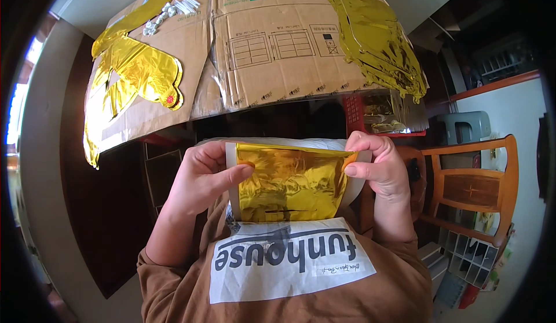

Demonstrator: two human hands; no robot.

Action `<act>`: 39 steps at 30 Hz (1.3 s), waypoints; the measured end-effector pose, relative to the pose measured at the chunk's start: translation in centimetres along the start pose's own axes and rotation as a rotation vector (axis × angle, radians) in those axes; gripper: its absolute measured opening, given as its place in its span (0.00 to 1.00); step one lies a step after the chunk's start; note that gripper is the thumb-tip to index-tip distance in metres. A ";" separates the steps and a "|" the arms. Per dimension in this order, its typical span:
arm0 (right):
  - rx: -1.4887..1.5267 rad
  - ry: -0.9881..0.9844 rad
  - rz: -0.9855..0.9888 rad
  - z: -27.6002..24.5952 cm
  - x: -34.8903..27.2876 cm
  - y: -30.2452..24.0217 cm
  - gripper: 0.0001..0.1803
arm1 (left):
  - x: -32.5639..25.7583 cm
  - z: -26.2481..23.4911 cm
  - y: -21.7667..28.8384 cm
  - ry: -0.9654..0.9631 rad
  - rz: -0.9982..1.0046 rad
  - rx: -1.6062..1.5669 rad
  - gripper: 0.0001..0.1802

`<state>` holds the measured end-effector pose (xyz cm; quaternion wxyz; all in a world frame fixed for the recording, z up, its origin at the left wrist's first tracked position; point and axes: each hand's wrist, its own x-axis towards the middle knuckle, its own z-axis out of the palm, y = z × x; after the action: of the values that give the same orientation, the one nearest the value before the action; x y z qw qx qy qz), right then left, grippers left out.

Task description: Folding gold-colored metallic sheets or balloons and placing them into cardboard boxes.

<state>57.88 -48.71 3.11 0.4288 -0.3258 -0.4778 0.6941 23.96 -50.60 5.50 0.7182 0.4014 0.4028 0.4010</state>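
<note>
While both thumbs press down on the upper corners of a folded gold foil sheet [289, 181], the other fingers curl behind it, so each hand is pinching an edge: the left hand [202, 178] at the top-left corner, the right hand [379, 169] at the top-right. The sheet hangs between them, close to the person's chest, above the white printed patch on a brown sweatshirt [399, 288], and it seems to sit in or against a clear plastic sleeve [233, 175], though I cannot tell which. Judging by the wrinkles and mirror shine, it looks very light, limp and slick, likely to crease or tear if tugged; holding it by the corners with a flat pinch, as now, seems the safest grip. Further out, a table covered in flattened cardboard [272, 45] carries more crumpled gold foil pieces, one at the left [136, 71] and one at the right [376, 33], plus a small heap of white sticks [171, 10]. A wooden chair [475, 187] stands to the right.
</note>
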 end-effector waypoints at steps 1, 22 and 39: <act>0.136 0.031 0.069 0.0 0.0 0.5 0.13 | -0.1 -0.1 -0.1 0.001 0.001 0.013 0.12; -0.083 0.119 0.131 -0.5 6.0 6.2 0.18 | 5.6 -4.3 -4.4 0.147 -0.038 0.250 0.16; -0.362 0.105 0.260 -6.5 21.5 1.5 0.13 | 17.6 -8.3 2.0 0.328 -0.118 0.346 0.19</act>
<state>54.05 -27.01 -1.39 0.2948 -0.4920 -0.5256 0.6283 22.15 -31.97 -0.13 0.5862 0.4237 0.5992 0.3433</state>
